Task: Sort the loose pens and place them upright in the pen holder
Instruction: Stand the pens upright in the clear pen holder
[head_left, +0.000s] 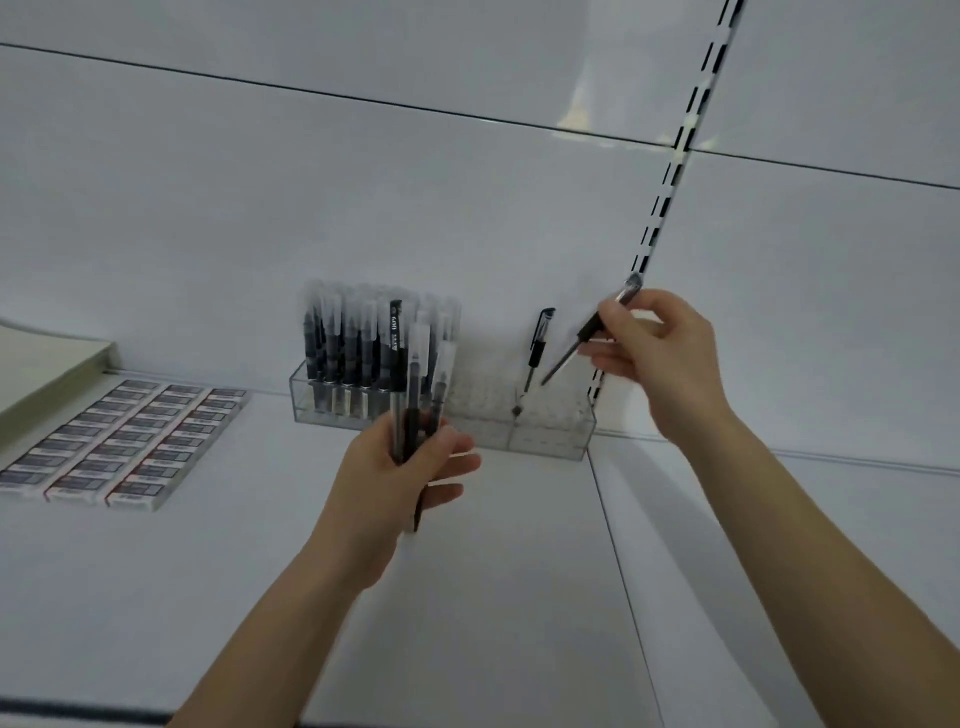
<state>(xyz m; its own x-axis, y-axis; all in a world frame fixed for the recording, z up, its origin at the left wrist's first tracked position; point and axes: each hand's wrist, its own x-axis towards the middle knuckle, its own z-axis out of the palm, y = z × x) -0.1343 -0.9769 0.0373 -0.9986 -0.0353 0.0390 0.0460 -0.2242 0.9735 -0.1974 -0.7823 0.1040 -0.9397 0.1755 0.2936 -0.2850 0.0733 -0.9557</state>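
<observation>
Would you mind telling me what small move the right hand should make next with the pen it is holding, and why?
Probably tip the pen upright and lower it, point first, into the right section of the clear pen holder. The right hand pinches it tilted above that section, where only one black pen stands; the left section is packed with pens.
</observation>
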